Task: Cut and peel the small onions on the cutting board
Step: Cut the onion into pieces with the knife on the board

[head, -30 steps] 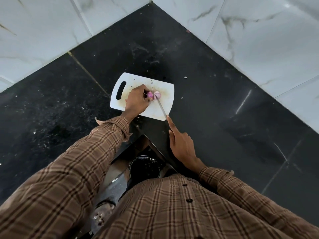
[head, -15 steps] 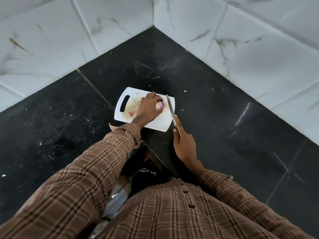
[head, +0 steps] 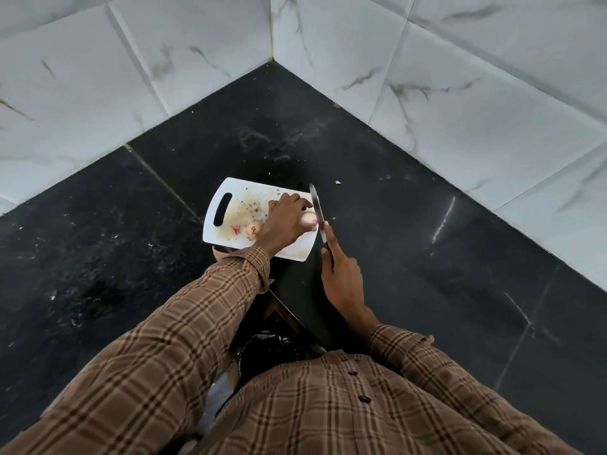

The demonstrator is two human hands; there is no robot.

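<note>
Nearest the camera: brown plaid shirt [head: 328, 412], buttoned front, both sleeves reaching forward over a black stone counter [head: 427, 257]. Below the chest, at the counter edge, a dark round object sits in shadow; cannot identify it. Right hand [head: 340, 274] is closed around a knife [head: 318, 213]; handle is hidden in the palm, index finger lies extended along the spine of the blade. Blade points away from the person and runs along the right edge of the cutting board [head: 297, 249], tip just past the far right corner. Left hand [head: 284, 221] rests over the right half of the board, fingers curled down, pinching a small onion [head: 308, 218] between the fingertips. The onion shows a pale cut face with a purple rim and sits just beside the blade, at the board's right edge; whether it touches the blade cannot be told. To the left of the left hand, on the board surface: a second small onion piece [head: 254, 227], tan and rounded, partly under the hand, and a small pink scrap [head: 235, 229] just beside it. Dark specks and a yellowish smear cover the board centre. Handle slot is at the board's left end. Beyond the board: bare counter running into a corner, backed by white marbled wall tiles [head: 460, 77] on both sides.
</note>
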